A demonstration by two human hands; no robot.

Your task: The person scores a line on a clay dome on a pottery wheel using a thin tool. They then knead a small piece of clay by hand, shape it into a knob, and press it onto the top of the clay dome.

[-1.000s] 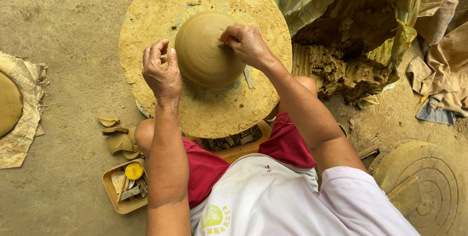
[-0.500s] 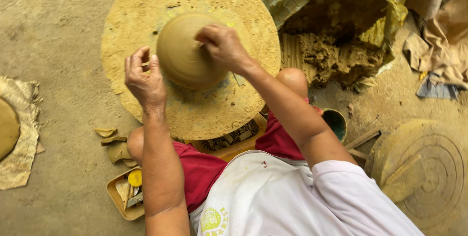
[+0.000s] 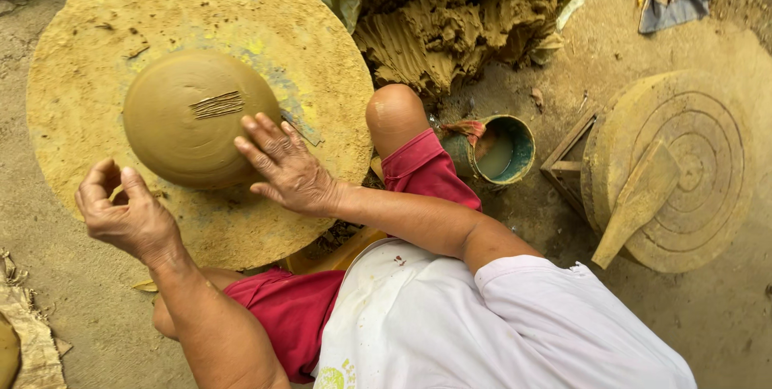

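Right hand (image 3: 289,168) flat, fingers spread on clay dome (image 3: 189,120); left hand (image 3: 129,212) loosely curled, empty, beside it

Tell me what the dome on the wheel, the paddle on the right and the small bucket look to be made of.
Dome: wet clay by the look, smooth brown with a dull sheen, and a ridged patch scored into its top.
Paddle: probably wood, flat and clay-dusted, though the coating hides any grain.
Small bucket: likely plastic, with a teal wall smeared with mud and cloudy water inside.
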